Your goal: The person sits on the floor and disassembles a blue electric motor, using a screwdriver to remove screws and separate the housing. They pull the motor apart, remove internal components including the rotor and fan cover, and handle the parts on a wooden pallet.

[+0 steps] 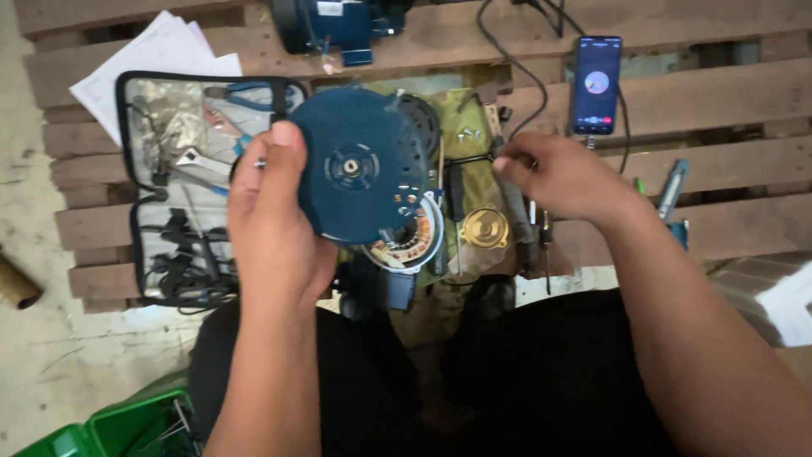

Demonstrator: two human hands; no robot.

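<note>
Your left hand (275,222) grips the round dark-blue metal motor end cover (359,173) by its left rim, thumb over the edge, its flat face toward you with a small hub at centre. Behind it shows the motor's copper-wound stator (413,241). Your right hand (558,173) is curled, fingertips pinching a slim grey tool (512,199) lying on the olive cloth (469,127). Near it sits a ridged brass disc (485,227). An open black tool pouch (182,211) rests on the rough wooden slat pallet (727,93), beside a lit smartphone (596,85)
</note>
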